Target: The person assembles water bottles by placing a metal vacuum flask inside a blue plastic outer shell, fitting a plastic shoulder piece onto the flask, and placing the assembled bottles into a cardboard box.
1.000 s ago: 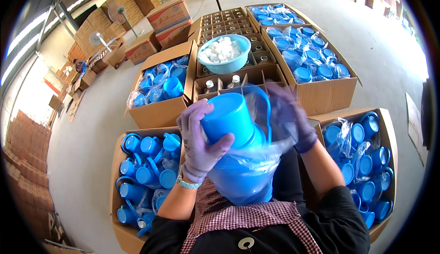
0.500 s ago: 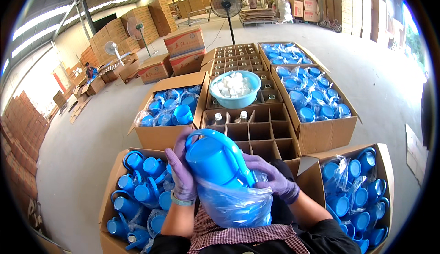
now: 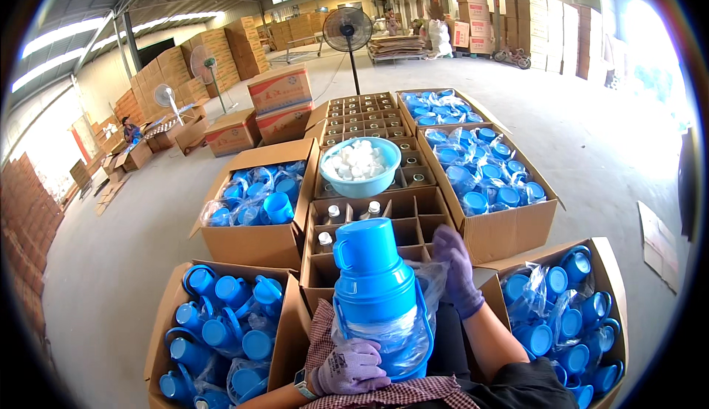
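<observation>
A blue thermos jug (image 3: 375, 291) with a cup-shaped lid stands upright in front of my lap. Its carrying handle hangs down at the side, and clear plastic wraps the lower body. My left hand (image 3: 353, 367), in a purple glove, is closed round the jug's lower left side. To the right of the jug, my gloved right hand (image 3: 458, 272) is raised, gripping a loose bunch of the clear plastic bag (image 3: 430, 277); its fingertips are blurred. Just beyond the jug is a divided carton (image 3: 313, 267), with several white-capped bottles (image 3: 371, 210) in its far-left cells.
Open cartons of blue jugs flank me at left (image 3: 156, 335) and right (image 3: 611, 291). More jugs fill cartons (image 3: 509, 226) farther off. A light-blue basin (image 3: 360, 186) of white caps rests on the divided cartons. A black fan (image 3: 348, 31) stands behind them.
The jug has gone from tilted to upright, and its handle has swung down from its top. My left hand moved down to its lower side; my right hand moved outward with the plastic.
</observation>
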Available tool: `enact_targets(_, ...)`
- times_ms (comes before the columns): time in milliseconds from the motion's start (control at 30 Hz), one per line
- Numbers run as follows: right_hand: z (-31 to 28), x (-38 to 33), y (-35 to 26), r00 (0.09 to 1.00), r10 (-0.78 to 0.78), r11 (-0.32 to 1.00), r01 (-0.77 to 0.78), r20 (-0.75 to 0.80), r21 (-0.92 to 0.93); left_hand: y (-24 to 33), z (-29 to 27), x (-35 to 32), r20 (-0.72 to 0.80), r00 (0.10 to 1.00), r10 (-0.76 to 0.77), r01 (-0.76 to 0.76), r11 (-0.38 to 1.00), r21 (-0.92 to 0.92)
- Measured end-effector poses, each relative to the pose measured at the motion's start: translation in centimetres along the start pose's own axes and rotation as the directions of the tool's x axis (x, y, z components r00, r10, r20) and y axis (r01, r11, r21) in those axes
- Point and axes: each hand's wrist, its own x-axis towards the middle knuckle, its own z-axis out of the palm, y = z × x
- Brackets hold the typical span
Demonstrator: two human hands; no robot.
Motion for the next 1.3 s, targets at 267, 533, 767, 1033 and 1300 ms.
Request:
enact_targets(267,6.6,1.7,5.8,0.534,0.499,0.475,-0.827,0.683,0.3,-0.7,0.4,-0.3,0.207,0.978,0.011,-0.005,0.999,-0.032)
enact_targets(533,6.5,-2.5,2.3,0.45,0.551,0.311,-0.892,0.702,0.328,-4.2,-17.7,11.3,0.21,0.973,-0.098,0.039,0.963,0.268)
enact_targets(767,6.4,-3.1,0.0,0.62,0.591,0.562,-0.776,0.517,0.287,-6.9,-16.0,20.9,0.584,0.666,-0.464,0.278,0.881,0.383)
enact_targets(1033,8.1,-2.2,0.3,0.709,0.577,0.687,-0.689,0.406,0.228,-13.7,-19.1,19.4,0.645,0.707,-0.289,0.224,0.957,0.183)
enact_targets(1300,11.1,-3.5,1.2,0.719,0.628,0.695,-0.69,0.297,0.201,-12.7,-18.1,16.7,0.436,0.724,-0.534,0.56,0.825,0.081)
